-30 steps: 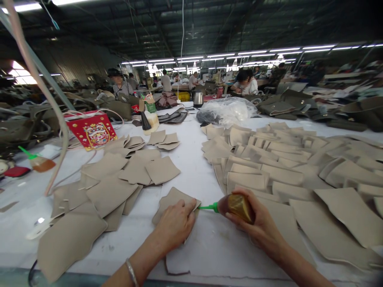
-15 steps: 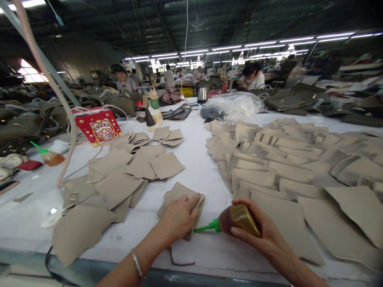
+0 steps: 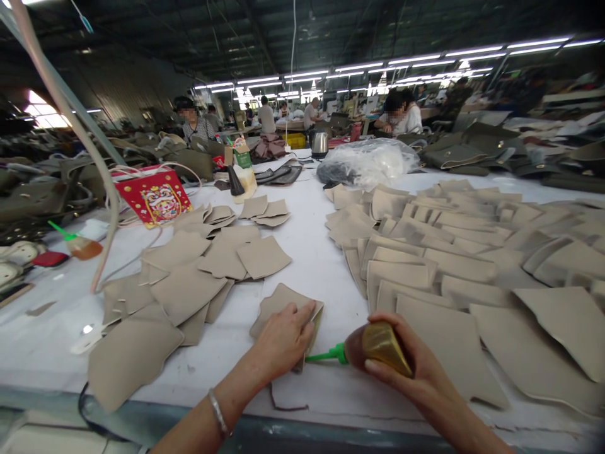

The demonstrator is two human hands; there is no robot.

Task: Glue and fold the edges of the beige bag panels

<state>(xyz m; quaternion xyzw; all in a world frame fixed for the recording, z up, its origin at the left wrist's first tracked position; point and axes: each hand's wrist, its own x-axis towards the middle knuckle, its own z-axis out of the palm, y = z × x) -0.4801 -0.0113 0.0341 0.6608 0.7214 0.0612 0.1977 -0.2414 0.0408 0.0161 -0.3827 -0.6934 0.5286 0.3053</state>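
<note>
My left hand [image 3: 282,342] lies flat, fingers together, on a small beige leather piece [image 3: 278,301] near the front of the white table [image 3: 312,252], pressing it down. My right hand [image 3: 406,366] is wrapped round an amber glue bottle [image 3: 373,345] with a green nozzle. The nozzle tip points left and touches the right edge of that piece, just beside my left fingers. A silver bracelet sits on my left wrist.
Beige leather pieces lie spread left [image 3: 189,284] and right [image 3: 449,258] of my hands. A red printed bag [image 3: 154,198], another glue bottle [image 3: 78,244], a plastic bag [image 3: 366,164] and a kettle [image 3: 320,145] stand farther back. Other people work at distant tables.
The nozzle tip has slid along the piece's right edge from its far corner down toward me. My left hand stays pressed on the piece. The camera view has shifted slightly.
</note>
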